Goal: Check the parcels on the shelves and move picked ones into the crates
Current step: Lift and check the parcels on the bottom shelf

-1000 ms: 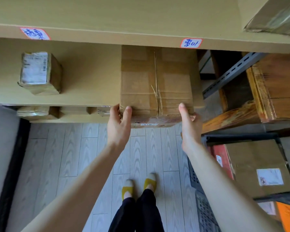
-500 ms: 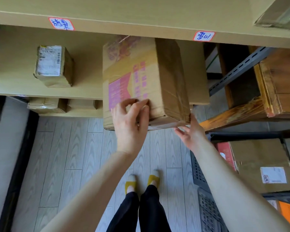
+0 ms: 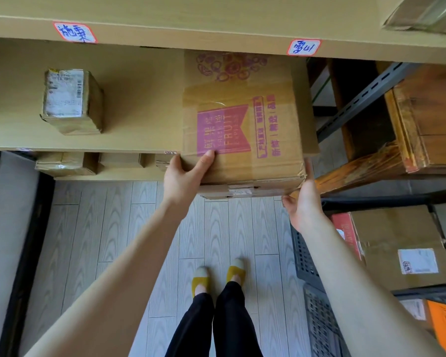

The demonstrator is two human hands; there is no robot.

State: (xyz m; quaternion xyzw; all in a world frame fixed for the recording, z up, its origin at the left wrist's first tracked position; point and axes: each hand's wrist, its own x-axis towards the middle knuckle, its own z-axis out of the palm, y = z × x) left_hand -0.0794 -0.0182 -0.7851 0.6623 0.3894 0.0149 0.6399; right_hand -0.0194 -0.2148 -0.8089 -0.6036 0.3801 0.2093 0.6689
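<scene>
Head view: pale wood-laminate shelf board [image 3: 129,99] over grey plank floor [image 3: 216,240]; black perforated plastic crate [image 3: 304,258] at lower right. Large brown cardboard box [image 3: 242,119] on shelf front edge, overhanging. Since half a second ago, rotated square, printed face now upward. Left hand [image 3: 183,176] clamped on near left corner, thumb on top; right hand [image 3: 303,202] cupped under near right corner. Pink panel reading "FRUIT". Small taped cardboard parcel [image 3: 70,101] well apart, left.
</scene>
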